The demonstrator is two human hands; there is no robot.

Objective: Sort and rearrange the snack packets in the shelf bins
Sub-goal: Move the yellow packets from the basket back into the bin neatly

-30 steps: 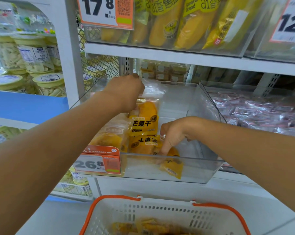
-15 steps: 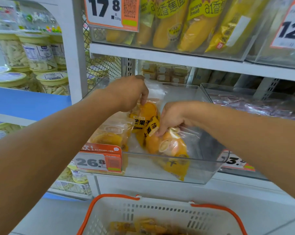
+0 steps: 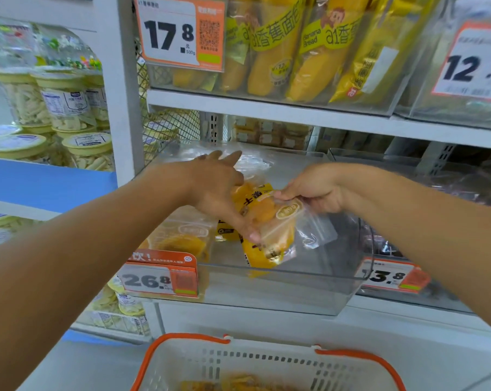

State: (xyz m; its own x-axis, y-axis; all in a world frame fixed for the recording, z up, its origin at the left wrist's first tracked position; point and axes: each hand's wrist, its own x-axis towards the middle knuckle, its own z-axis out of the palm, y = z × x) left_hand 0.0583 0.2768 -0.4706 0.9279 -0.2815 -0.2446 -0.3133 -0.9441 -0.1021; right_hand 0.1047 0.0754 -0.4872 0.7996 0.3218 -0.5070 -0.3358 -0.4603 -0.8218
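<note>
A yellow snack packet [image 3: 269,221] is pinched at its top by the right hand [image 3: 313,190]; its left edge is touched by the spread left hand [image 3: 218,187].

Clear, hard plastic bin [image 3: 281,289], smooth and a bit shiny. Thin, see-through plastic snack packet [image 3: 278,230], glossy and crinkly, with a yellow printed part. More glossy plastic wrap on the banana bread packs [image 3: 303,52] up top. Painted metal shelf [image 3: 266,108], white, smooth and matt. Wire mesh panel [image 3: 168,125] of thin metal. Paper price tag [image 3: 180,32] behind a shiny clear cover. White plastic basket [image 3: 266,362] with holes and a smooth orange rim. Clear plastic tubs [image 3: 66,103] with pale matt lids.
</note>
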